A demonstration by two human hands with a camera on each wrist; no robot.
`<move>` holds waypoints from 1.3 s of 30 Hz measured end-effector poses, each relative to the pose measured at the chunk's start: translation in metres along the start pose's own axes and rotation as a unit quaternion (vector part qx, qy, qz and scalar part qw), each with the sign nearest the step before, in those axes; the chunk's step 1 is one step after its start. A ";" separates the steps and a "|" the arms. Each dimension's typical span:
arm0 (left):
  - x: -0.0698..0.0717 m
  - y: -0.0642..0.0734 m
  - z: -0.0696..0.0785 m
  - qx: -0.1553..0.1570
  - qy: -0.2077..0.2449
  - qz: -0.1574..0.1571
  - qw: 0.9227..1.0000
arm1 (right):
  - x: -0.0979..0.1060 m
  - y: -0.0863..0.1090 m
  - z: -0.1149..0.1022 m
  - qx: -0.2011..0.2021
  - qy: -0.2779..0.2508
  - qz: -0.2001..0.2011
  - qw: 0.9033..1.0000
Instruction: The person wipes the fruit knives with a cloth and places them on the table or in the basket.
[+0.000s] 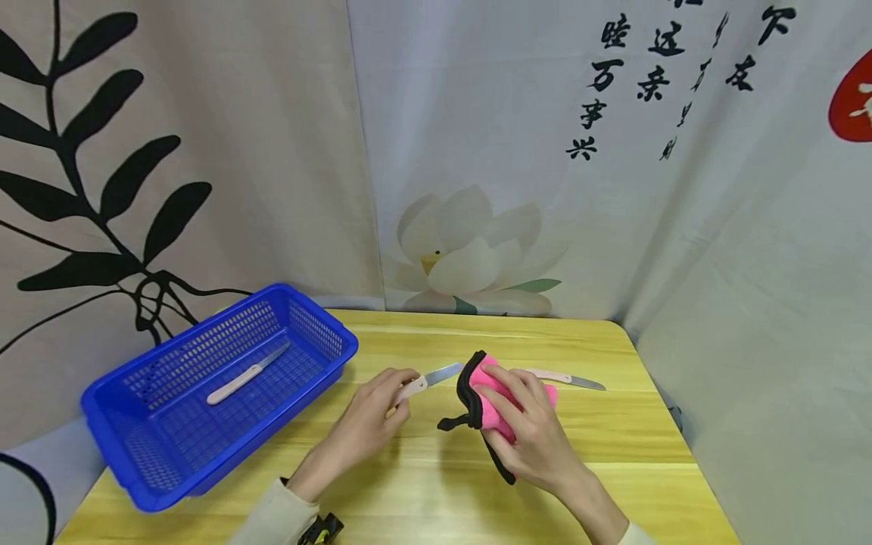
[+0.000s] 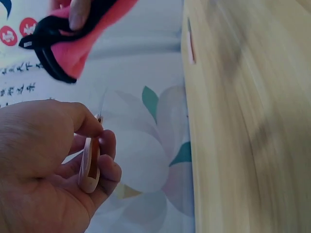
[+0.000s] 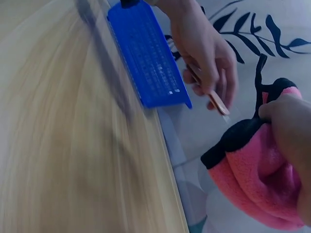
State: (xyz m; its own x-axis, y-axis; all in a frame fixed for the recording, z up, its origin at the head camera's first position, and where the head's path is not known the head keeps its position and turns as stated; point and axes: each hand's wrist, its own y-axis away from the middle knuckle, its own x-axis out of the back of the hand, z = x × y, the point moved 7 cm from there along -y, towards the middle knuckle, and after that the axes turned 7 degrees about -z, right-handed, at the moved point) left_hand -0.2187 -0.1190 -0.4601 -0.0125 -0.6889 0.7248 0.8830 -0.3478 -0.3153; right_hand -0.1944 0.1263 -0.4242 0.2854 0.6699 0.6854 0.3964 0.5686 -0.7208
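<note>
My left hand (image 1: 373,412) grips a folding knife (image 1: 413,387) by its pale pink handle, the blade unfolded and pointing right. In the left wrist view the thumb and fingers curl round the handle (image 2: 89,165). A pink cloth with black edging (image 1: 492,393) is bunched in my right hand (image 1: 534,428), its black loop hanging down. The knife's tip comes close to the cloth's black edge; whether they touch I cannot tell. Behind the right hand, a second pink-handled knife (image 1: 568,378) lies on the table, blade to the right.
A blue plastic basket (image 1: 225,462) stands at the table's left, tilted across the corner. Inside it lies another light-handled knife (image 1: 245,378) with its blade out. The wooden table (image 1: 633,469) ends at a printed curtain (image 1: 477,151) behind.
</note>
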 end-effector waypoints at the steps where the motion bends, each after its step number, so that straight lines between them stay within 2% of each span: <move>1: 0.000 0.000 0.002 -0.004 0.000 0.002 1.000 | -0.003 -0.002 -0.002 0.002 0.005 -0.003 1.000; 11: -0.004 -0.001 0.019 -0.030 0.014 -0.002 0.999 | -0.023 -0.012 -0.018 0.013 0.055 -0.044 0.997; 17: -0.007 -0.001 0.027 -0.050 0.021 -0.014 0.998 | -0.028 -0.013 -0.021 0.019 0.102 -0.055 0.993; 24: -0.008 0.000 0.028 -0.057 0.050 -0.023 0.997 | -0.029 -0.011 -0.020 0.019 0.143 -0.067 0.987; 30: -0.008 0.000 0.029 -0.068 0.065 -0.021 0.995 | -0.026 -0.010 -0.015 0.013 0.149 -0.067 0.987; 39: -0.006 0.000 0.029 -0.068 0.072 -0.023 0.995 | -0.018 -0.008 -0.006 0.001 0.142 -0.068 0.987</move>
State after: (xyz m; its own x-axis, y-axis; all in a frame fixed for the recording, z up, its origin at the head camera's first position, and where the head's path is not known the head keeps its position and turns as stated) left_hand -0.2048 -0.0965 -0.4470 -0.1267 -0.7512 0.6478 0.8080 -0.4570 -0.3719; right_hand -0.1978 0.1068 -0.4300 0.4634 0.4263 0.7768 0.4467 0.6448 -0.6203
